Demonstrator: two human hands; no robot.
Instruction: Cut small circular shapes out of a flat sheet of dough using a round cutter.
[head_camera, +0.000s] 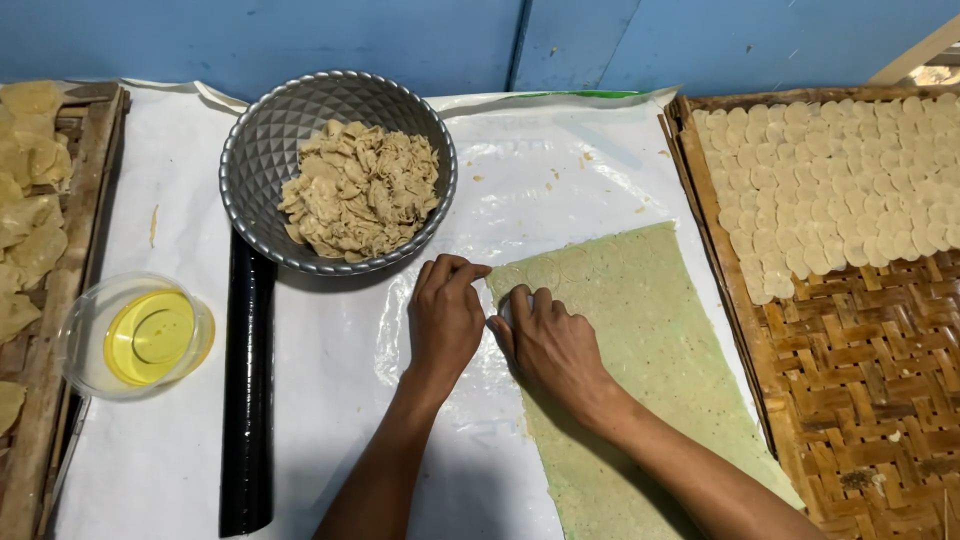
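L hand: your left hand (445, 318) sits palm-down at the top-left corner of the dough sheet (640, 360), fingers curled on the edge; looks like a pinch but can't tell if it actually grips.
R hand: your right hand (548, 342) lies just beside it on the sheet, fingertips bent down near the same edge; something small may be under them, hidden, so can't tell if it's clamped on anything.
Hands rel.: close together, nearly touching at the thumbs.
Dough sheet: thin, greenish, speckled, flat on the white plastic liner (330, 400), running from mid-table toward you, w/ faint round marks near the top.
Risk, tear: sheet looks v. thin; pulling the corner up fast or w/ one hand only would prob. rip it.
Risk, sticking: if it clings to the liner, the plastic lifts w/ it and wrinkles.
Risk, bowl: metal bowl of dough scraps (338, 170) is just above your left knuckles; a wide wrist move could nudge it.
Risk, oil: tub of yellow oil (138, 336) sits well left by the black rolling pin (248, 390); pin rolling would knock it.
Risk, tray: woven tray (860, 390) of cut rounds (840, 180) touches the sheet's right side; dragging the sheet could disturb them.
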